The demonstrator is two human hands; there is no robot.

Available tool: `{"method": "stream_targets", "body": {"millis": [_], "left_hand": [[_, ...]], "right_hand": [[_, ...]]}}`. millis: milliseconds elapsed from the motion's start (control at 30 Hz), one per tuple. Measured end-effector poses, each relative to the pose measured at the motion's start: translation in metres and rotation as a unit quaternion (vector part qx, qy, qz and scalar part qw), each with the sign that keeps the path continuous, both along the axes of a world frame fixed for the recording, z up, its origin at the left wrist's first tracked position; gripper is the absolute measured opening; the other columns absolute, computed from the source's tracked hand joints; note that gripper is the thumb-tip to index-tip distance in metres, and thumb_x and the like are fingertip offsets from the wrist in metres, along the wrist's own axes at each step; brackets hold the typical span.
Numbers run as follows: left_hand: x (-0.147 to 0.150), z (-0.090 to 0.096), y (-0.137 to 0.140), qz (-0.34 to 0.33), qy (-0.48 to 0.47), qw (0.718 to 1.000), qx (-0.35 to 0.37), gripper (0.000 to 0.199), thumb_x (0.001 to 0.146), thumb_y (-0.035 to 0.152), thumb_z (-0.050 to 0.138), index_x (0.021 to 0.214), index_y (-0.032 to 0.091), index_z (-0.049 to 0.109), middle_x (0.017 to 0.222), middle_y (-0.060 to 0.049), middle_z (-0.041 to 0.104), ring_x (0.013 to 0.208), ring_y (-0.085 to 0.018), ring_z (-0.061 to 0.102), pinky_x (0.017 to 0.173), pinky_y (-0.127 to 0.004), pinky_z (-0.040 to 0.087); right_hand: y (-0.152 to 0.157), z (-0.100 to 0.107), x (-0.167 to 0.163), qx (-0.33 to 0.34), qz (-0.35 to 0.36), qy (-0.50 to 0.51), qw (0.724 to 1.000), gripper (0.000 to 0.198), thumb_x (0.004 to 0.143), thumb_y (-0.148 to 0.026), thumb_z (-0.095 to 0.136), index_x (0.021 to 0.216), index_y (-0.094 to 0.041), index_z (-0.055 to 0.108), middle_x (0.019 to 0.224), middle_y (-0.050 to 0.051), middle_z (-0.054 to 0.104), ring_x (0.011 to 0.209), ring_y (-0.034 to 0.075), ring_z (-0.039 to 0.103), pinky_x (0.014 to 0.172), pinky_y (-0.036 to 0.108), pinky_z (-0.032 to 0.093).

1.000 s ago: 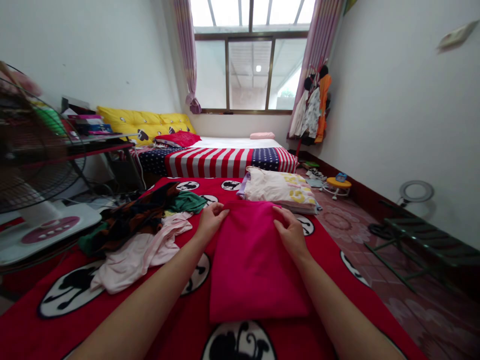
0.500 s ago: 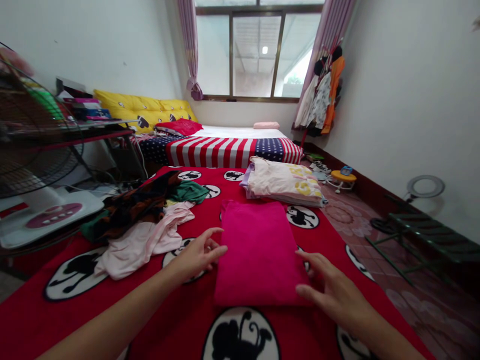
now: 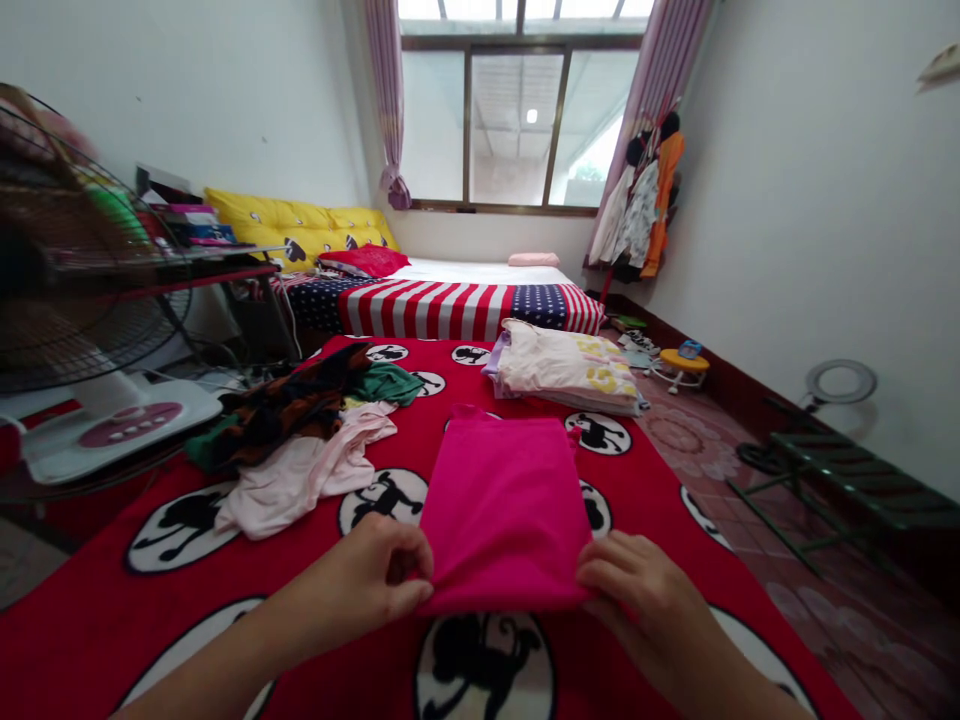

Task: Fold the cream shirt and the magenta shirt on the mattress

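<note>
A bright pink folded garment [image 3: 506, 500] lies in front of me on a red blanket with monkey prints [image 3: 360, 650]. My left hand [image 3: 382, 565] pinches its near left corner between thumb and fingers. At the near right corner, my right hand [image 3: 630, 580] grips the cloth the same way. The near edge looks slightly raised and the fabric has soft creases. Beyond it sits a stack of folded clothes [image 3: 566, 365], a cream shirt on top. Left of the garment are a crumpled pale pink garment [image 3: 300, 480] and a heap of dark and green clothes [image 3: 292, 405].
An electric fan [image 3: 112, 400] stands at the left beside a desk [image 3: 202, 270]. Behind is a bed with a striped, starred cover [image 3: 435, 305]. To the right are a dark green folding stool [image 3: 855, 475], a ring light [image 3: 840, 385] and a small yellow stool [image 3: 684, 362].
Both hands have moved from beside the garment to its near corners and closed on them. The garment's near edge has risen slightly, and the camera view has shifted a little.
</note>
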State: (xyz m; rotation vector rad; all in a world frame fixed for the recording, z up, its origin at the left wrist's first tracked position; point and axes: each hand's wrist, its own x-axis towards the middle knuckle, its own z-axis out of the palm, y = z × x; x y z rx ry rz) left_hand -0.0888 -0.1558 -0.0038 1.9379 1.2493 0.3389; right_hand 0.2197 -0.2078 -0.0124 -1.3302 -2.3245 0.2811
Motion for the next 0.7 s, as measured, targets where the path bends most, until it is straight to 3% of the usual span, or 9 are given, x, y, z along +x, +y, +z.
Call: {"method": "stream_targets", "body": {"millis": [100,167,233,333,433,533,633,700], "left_hand": [[-0.013,-0.001,-0.01,-0.067,0.043,0.994,-0.076,0.014,0.065,0.023,0.061,0.075,0.019,0.07,0.062,0.003,0.061,0.055,-0.012,0.049,0.047,-0.02,0.03],[-0.012,-0.004,0.002,-0.078,0.041,0.994,-0.068,0.016,0.067,0.028,0.062,0.076,0.019,0.071,0.065,0.001,0.064,0.058,-0.013,0.053,0.05,-0.02,0.033],[-0.003,-0.008,0.029,-0.026,0.011,1.0,0.004,0.021,0.07,0.035,0.062,0.079,0.019,0.071,0.069,-0.001,0.067,0.064,-0.016,0.058,0.056,-0.022,0.039],[0.014,-0.019,0.082,0.127,-0.043,0.983,0.122,0.038,0.068,0.04,0.065,0.098,0.018,0.069,0.081,-0.006,0.07,0.07,-0.021,0.062,0.064,-0.027,0.043],[0.026,-0.034,0.126,0.214,-0.051,0.962,0.16,0.047,0.063,0.044,0.07,0.1,0.016,0.068,0.081,-0.009,0.07,0.072,-0.024,0.063,0.063,-0.029,0.043],[0.031,-0.045,0.147,0.21,-0.012,0.963,0.166,0.037,0.061,0.044,0.072,0.085,0.016,0.07,0.073,-0.008,0.068,0.071,-0.024,0.062,0.061,-0.028,0.039],[0.033,-0.045,0.152,0.194,-0.009,0.963,0.19,0.025,0.064,0.038,0.071,0.077,0.017,0.07,0.07,-0.005,0.068,0.067,-0.021,0.06,0.059,-0.027,0.037],[0.038,-0.035,0.153,0.195,-0.064,0.951,0.233,0.02,0.068,0.035,0.068,0.077,0.018,0.069,0.072,-0.004,0.068,0.066,-0.019,0.06,0.059,-0.026,0.038]], "right_hand": [[-0.004,0.005,-0.004,-0.13,0.04,0.04,0.99,0.012,0.082,-0.025,0.061,0.071,-0.024,0.067,0.079,0.002,0.068,0.073,0.016,0.061,0.067,0.026,0.044],[0.013,0.007,-0.001,-0.16,-0.007,0.108,0.981,0.015,0.08,-0.032,0.063,0.069,-0.023,0.067,0.071,0.001,0.067,0.066,0.016,0.06,0.06,0.025,0.043],[0.045,0.007,0.007,-0.111,-0.095,0.17,0.975,0.021,0.081,-0.039,0.059,0.074,-0.022,0.068,0.069,0.002,0.066,0.064,0.017,0.059,0.059,0.027,0.044],[0.1,0.0,0.015,-0.009,-0.215,0.178,0.96,0.025,0.078,-0.035,0.059,0.095,-0.019,0.067,0.088,0.006,0.068,0.069,0.018,0.06,0.066,0.03,0.047],[0.136,-0.017,0.015,-0.016,-0.275,0.135,0.952,0.046,0.074,-0.029,0.063,0.118,-0.016,0.058,0.096,0.009,0.065,0.068,0.017,0.059,0.068,0.031,0.048],[0.143,-0.034,0.009,-0.004,-0.283,0.095,0.954,0.054,0.075,-0.027,0.064,0.127,-0.018,0.053,0.099,0.01,0.062,0.073,0.018,0.06,0.068,0.03,0.047],[0.134,-0.039,0.003,0.036,-0.25,0.078,0.964,0.03,0.081,-0.022,0.056,0.109,-0.023,0.065,0.101,0.006,0.061,0.077,0.018,0.06,0.069,0.028,0.045],[0.128,-0.033,0.001,0.081,-0.238,0.087,0.964,0.022,0.085,-0.021,0.05,0.096,-0.025,0.069,0.097,0.004,0.062,0.08,0.017,0.06,0.067,0.027,0.044]]}}
